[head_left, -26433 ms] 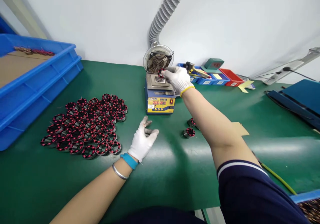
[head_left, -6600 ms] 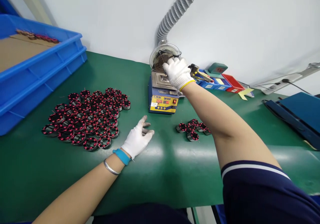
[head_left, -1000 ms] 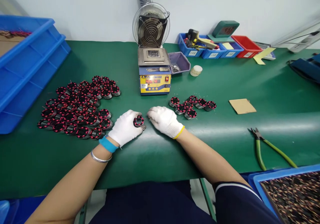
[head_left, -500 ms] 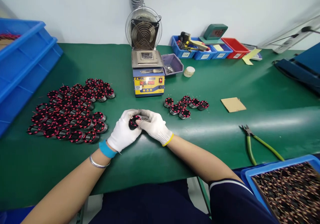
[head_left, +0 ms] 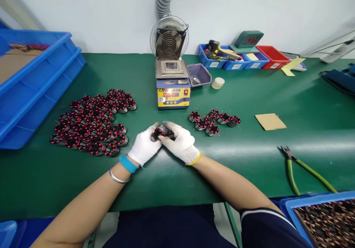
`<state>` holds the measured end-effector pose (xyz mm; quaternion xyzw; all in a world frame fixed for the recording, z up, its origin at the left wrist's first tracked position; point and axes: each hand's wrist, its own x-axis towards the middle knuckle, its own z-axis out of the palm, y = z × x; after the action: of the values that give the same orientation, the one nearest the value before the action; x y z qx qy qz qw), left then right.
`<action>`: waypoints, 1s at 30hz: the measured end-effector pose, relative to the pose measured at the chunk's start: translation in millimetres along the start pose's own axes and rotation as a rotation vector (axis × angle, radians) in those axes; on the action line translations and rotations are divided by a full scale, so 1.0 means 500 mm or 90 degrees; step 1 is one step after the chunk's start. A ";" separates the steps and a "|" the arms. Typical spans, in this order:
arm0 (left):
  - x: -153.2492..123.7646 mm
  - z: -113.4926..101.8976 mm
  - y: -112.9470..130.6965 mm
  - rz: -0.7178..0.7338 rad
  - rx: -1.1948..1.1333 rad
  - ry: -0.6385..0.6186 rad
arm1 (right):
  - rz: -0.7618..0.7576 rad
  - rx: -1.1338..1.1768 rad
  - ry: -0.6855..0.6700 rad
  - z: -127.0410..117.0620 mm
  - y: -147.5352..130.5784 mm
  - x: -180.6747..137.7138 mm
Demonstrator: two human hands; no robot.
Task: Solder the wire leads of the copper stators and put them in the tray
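Observation:
Both of my white-gloved hands meet over the green mat in front of me. My left hand and my right hand are closed together on one small wound stator coil, red wire on a metal ring, mostly hidden by my fingers. To the left lies a large cluster of like coils. To the right sits a smaller group of coils. Straight ahead stands the yellow-and-blue solder pot with a round fan behind it.
Stacked blue crates stand at the left. Green-handled cutters and a cardboard scrap lie at the right. Small blue and red bins line the back wall. A purple tray adjoins the pot. A blue bin of parts is at the lower right.
A second ago my left hand alone held the coil, with the right beside it. My right hand has since closed on the coil too. The view has shifted slightly.

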<state>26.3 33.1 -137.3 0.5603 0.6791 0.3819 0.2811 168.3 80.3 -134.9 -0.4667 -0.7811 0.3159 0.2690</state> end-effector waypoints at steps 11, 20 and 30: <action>0.010 -0.095 0.004 -0.053 -0.419 -0.018 | 0.088 0.313 0.023 0.003 0.010 0.012; 0.002 -0.064 0.028 -0.086 -0.368 0.020 | 0.112 0.413 -0.001 0.013 0.009 0.011; -0.019 -0.029 0.039 -0.136 -0.308 -0.152 | 0.064 0.392 0.037 0.007 0.008 0.007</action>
<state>27.0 22.4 -113.5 0.4435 0.5857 0.4322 0.5229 166.8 84.0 -139.8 -0.4101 -0.6165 0.5370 0.4041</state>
